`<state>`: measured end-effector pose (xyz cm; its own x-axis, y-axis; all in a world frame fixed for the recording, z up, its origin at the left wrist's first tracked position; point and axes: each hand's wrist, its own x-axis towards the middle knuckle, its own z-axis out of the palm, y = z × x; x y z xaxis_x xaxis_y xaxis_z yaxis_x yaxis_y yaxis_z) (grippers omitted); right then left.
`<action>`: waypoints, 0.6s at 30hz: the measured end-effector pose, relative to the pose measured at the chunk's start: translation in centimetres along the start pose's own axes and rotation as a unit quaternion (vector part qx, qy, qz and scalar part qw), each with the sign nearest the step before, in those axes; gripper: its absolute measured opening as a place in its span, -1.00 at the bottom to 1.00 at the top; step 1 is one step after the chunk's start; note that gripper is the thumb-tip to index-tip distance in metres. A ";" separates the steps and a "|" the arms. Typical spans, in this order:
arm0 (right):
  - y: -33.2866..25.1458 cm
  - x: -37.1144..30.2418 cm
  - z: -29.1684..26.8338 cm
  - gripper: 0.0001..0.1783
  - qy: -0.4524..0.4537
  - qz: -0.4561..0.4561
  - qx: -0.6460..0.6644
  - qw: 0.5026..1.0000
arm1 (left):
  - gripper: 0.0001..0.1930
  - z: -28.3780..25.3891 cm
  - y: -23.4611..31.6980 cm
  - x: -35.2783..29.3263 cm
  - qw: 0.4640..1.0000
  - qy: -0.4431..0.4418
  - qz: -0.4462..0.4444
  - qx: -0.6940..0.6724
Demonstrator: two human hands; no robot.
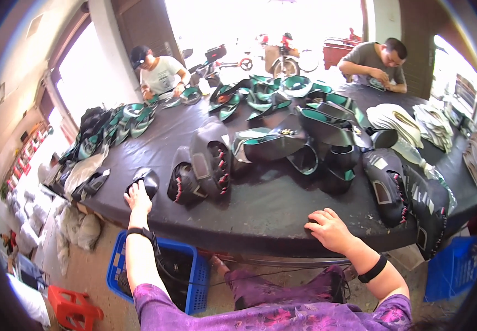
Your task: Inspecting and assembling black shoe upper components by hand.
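My left hand (138, 198) reaches to the left part of the black-covered table (260, 220). Its fingers close over the near edge of a small rounded, shiny black piece (149, 180), whose kind I cannot make out. Close to the front edge, my right hand (329, 229) hovers or rests with bent fingers apart; no object shows in it. Between and beyond the hands stand bundles of black shoe uppers (211, 160) with red-and-white loops along their edges. Similar bundles (387, 187) lie to the right of my right hand.
Black pieces with green lining (271, 99) spread over the table's middle and far side. Pale cloth stacks (395, 122) lie at right. Two people (164, 74) work across the table. A blue crate (197, 281) stands below my left arm, a red stool (73, 309) farther left.
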<state>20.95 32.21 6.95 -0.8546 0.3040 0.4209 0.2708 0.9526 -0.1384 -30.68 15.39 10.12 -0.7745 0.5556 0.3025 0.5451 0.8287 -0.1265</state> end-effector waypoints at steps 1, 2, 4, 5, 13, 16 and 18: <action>0.2 -0.1 0.4 -0.76 0.004 0.004 -0.003 1.000 | -0.44 1.2 0.0 0.0 0.985 0.168 0.008 0.042; 0.7 -0.4 0.9 -0.75 0.022 0.013 0.037 0.999 | -0.47 0.9 0.8 0.4 0.972 0.226 0.054 0.010; 1.3 -1.2 0.8 -0.74 0.038 0.027 0.073 0.996 | -0.51 -1.5 4.1 0.5 0.942 0.301 0.123 -0.083; 1.2 -1.1 0.8 -0.74 0.044 0.044 0.083 0.995 | -0.53 -3.4 7.0 -0.1 0.927 0.318 0.143 -0.138; 0.7 -0.9 0.9 -0.73 0.091 0.062 0.086 0.990 | -0.41 -9.2 24.3 -4.0 0.840 0.178 0.427 -0.284; 0.6 -0.7 1.1 -0.73 0.101 0.050 0.079 0.990 | -0.50 -7.5 26.7 -2.4 0.842 0.099 0.423 -0.319; 0.6 -0.8 1.2 -0.75 0.105 0.054 0.079 0.990 | -0.56 -8.8 27.1 -2.2 0.839 0.094 0.415 -0.340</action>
<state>21.28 32.55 5.41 -0.7100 0.4132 0.5703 0.2684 0.9074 -0.3232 -11.35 36.00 14.36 -0.0081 0.8495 0.5276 0.9780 -0.1033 0.1813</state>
